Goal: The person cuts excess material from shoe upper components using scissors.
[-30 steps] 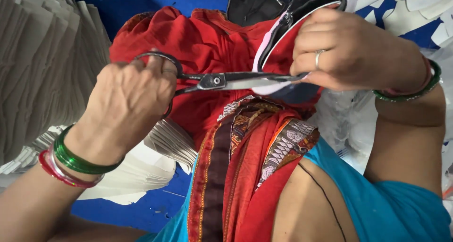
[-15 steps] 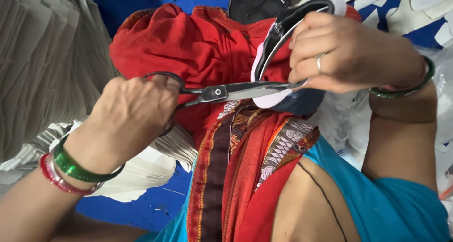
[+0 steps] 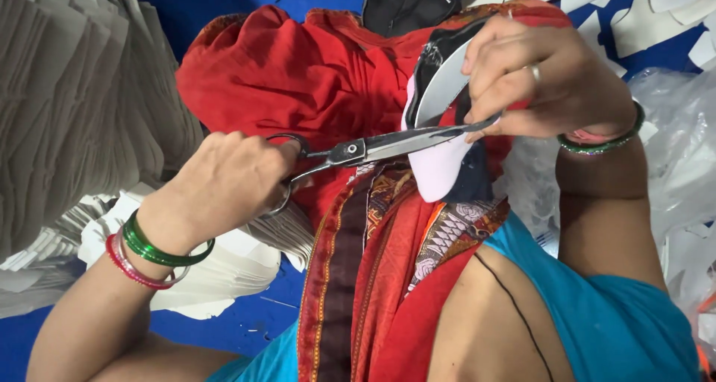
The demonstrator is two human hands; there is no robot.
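The left hand [image 3: 224, 177] is closed around the looped handles of a pair of metal scissors [image 3: 358, 151], fingers threaded through the rings, and the blades run out from it toward the right hand [image 3: 548, 84]. The blades are nearly shut on a curved piece of white-and-black sheet material [image 3: 440, 128], biting into its edge just below the right hand's fingertips. The right hand pinches that piece firmly from above, thumb under and fingers over, holding it upright and slightly bent; a ring shows on one finger. The piece hangs in the air over the person's lap, above the folds of red cloth [image 3: 298, 76] with a patterned border. Green and red bangles [image 3: 145, 251] circle the left wrist, and a green bangle [image 3: 604, 140] the right. Beside the left arm stands a stack of grey cut sheets [image 3: 74, 99], with white offcuts [image 3: 224, 270] under it on the blue floor covering [image 3: 246, 326]. Crumpled clear plastic [image 3: 679, 166] lies beyond the right arm.
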